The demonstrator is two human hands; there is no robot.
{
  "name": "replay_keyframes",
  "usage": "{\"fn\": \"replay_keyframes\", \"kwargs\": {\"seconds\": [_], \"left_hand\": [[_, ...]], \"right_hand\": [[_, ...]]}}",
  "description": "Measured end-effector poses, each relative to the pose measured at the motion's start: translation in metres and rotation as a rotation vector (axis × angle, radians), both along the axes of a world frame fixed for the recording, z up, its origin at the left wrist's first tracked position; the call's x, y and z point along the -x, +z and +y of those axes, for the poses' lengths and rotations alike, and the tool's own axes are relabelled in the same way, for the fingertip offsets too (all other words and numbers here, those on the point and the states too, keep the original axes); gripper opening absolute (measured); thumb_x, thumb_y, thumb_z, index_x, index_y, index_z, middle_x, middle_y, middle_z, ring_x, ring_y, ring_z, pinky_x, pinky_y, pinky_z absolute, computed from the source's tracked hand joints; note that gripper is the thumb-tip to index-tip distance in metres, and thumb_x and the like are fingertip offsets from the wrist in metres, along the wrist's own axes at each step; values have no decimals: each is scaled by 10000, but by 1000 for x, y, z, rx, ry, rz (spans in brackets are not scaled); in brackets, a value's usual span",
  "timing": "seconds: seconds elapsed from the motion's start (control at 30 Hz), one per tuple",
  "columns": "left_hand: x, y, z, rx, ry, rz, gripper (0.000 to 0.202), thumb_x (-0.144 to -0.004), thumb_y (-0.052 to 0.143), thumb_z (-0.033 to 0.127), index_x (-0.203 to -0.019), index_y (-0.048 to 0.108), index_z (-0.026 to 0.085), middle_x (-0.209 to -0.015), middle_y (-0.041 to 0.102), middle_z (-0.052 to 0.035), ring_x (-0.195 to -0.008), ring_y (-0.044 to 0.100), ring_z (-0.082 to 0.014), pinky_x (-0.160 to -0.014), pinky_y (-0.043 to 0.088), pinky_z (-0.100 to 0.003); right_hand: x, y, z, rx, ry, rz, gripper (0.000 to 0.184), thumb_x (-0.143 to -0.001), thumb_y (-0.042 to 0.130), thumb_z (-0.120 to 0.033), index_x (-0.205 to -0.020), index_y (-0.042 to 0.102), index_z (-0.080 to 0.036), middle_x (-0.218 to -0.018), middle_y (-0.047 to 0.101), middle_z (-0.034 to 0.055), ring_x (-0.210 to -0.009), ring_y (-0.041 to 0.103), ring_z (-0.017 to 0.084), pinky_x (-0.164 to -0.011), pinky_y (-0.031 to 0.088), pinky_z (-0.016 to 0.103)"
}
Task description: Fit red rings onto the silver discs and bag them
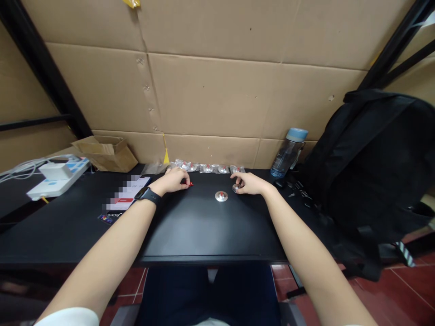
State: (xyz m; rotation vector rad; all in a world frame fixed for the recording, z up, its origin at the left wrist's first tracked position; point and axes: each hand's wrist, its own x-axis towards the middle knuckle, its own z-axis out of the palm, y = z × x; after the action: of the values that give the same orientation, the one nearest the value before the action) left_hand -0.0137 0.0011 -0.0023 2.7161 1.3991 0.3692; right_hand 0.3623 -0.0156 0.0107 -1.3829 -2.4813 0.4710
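At the left, my left hand [175, 180] is over the black table with its fingers curled down and closed on a small red piece [190, 184], mostly hidden by the fingertips. My right hand [252, 184] grips the edge of a round silver metal disc [236, 187] between thumb and fingers. Between the hands, nearer to the right one, a second silver disc [221, 196] with a red centre lies flat on the table. Behind both hands, several similar discs in clear plastic bags [207, 168] form a row along the cardboard wall.
To the left are a brown paper bag [108, 151], a white power strip [61, 179] with cables, and a phone-like flat item [127, 194]. A blue-lidded bottle [288, 151], keys [301, 190] and a large black backpack [377, 176] stand or lie at the right.
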Motion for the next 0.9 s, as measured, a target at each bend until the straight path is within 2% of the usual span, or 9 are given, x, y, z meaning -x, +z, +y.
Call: {"fn": "replay_keyframes", "kwargs": {"seconds": [0.13, 0.3, 0.57, 0.73, 0.9], "left_hand": [[0, -1, 1, -12, 10, 8, 132, -819, 698, 322, -925, 752, 263, -1086, 711, -51, -1096, 574, -282, -949, 373, -382], [-1, -3, 0, -13, 32, 18, 108, -828, 681, 309, -894, 750, 258, -1121, 698, -57, -1118, 566, -285, -954, 376, -383], [-6, 0, -4, 3, 15, 25, 120, -844, 627, 293, -812, 725, 232, -1048, 720, -61, -1047, 602, -278, -957, 384, -382], [-4, -5, 0, -44, 35, 6, 173, -865, 587, 289, -938, 741, 257, -1106, 691, -75, -1122, 559, -298, -967, 384, -410], [-5, -10, 4, -54, 50, 12, 244, -898, 522, 226, -938, 758, 275, -1124, 686, -70, -1127, 545, -290, -974, 364, -420]], "right_hand": [[-2, 0, 2, 2, 4, 46, 678, -692, 791, -218, -1338, 583, -216, -985, 684, 28, -761, 635, 149, -734, 490, 250], [0, 1, -1, 1, 15, 97, 662, -710, 780, -241, -1339, 577, -227, -1004, 671, 33, -752, 624, 143, -707, 494, 247], [3, 3, -2, 10, 28, 107, 658, -710, 766, -224, -1341, 577, -216, -1018, 669, 43, -778, 632, 150, -721, 509, 256], [4, 4, -3, 11, 36, 113, 645, -706, 769, -217, -1324, 586, -203, -997, 665, 40, -749, 621, 143, -705, 509, 255], [5, 5, -4, 14, 52, 113, 618, -721, 767, -220, -1313, 590, -201, -980, 668, 38, -765, 628, 148, -715, 507, 255]]}}
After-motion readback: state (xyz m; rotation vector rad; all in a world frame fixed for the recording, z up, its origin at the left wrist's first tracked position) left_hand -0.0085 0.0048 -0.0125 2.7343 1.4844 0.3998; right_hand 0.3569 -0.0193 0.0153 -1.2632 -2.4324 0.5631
